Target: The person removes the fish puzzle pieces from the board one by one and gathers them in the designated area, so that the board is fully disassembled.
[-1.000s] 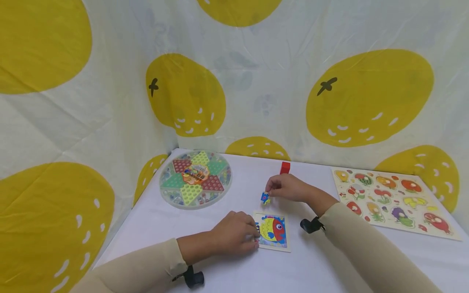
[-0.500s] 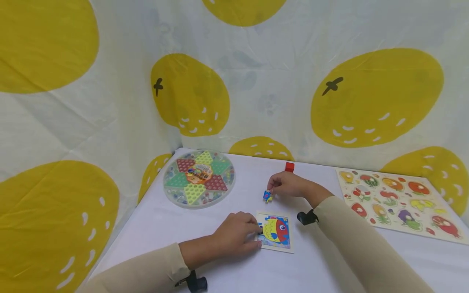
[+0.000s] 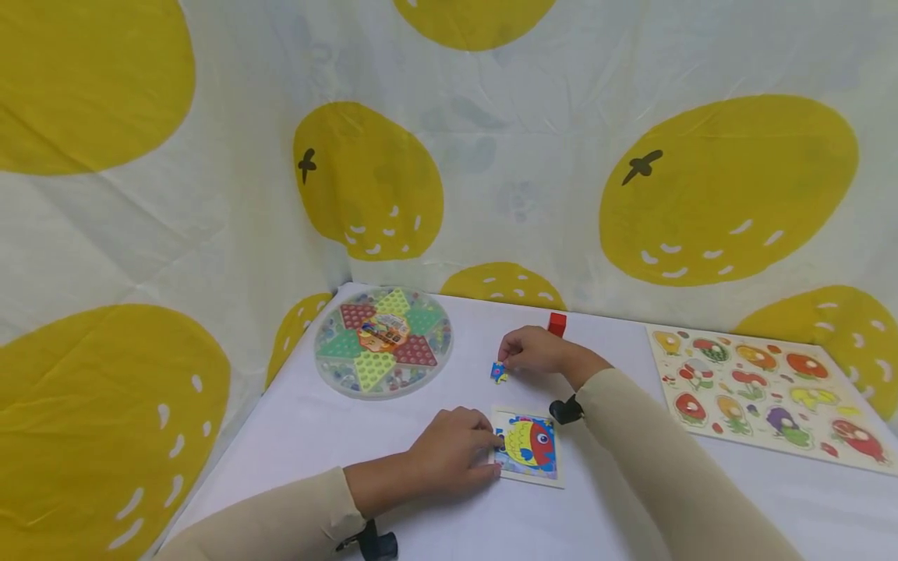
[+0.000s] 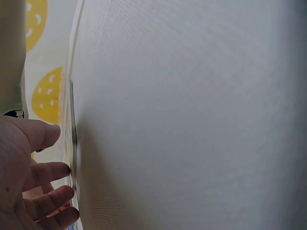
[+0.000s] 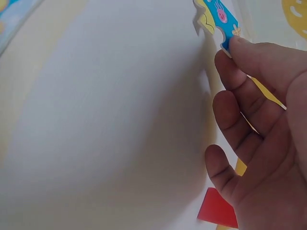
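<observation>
My right hand (image 3: 536, 350) pinches a small blue-and-yellow jigsaw piece (image 5: 218, 18) between thumb and index finger, above the white table. A square fish puzzle (image 3: 532, 448) in a pale wooden frame lies below, nearer to me. In the head view its picture shows a red-headed, yellow-bodied fish, with a dark patch at the left side. My left hand (image 3: 452, 450) rests at the puzzle's left edge, fingertips and thumb on the frame. The left wrist view shows its fingers (image 4: 50, 201) loosely bent, thumb apart, and the thin board edge-on beside them.
A red block (image 3: 557, 324) stands just behind my right hand. At the back left lies a round Chinese checkers board (image 3: 335, 317) with marbles round its rim. A fruit-and-vegetable peg puzzle (image 3: 712, 425) lies on the right. A fruit-print curtain (image 3: 519, 140) encloses the table.
My right hand has moved left with the jigsaw piece, away from the red block, and the piece has turned a little. The left hand stays at the puzzle; the head view has shifted slightly.
</observation>
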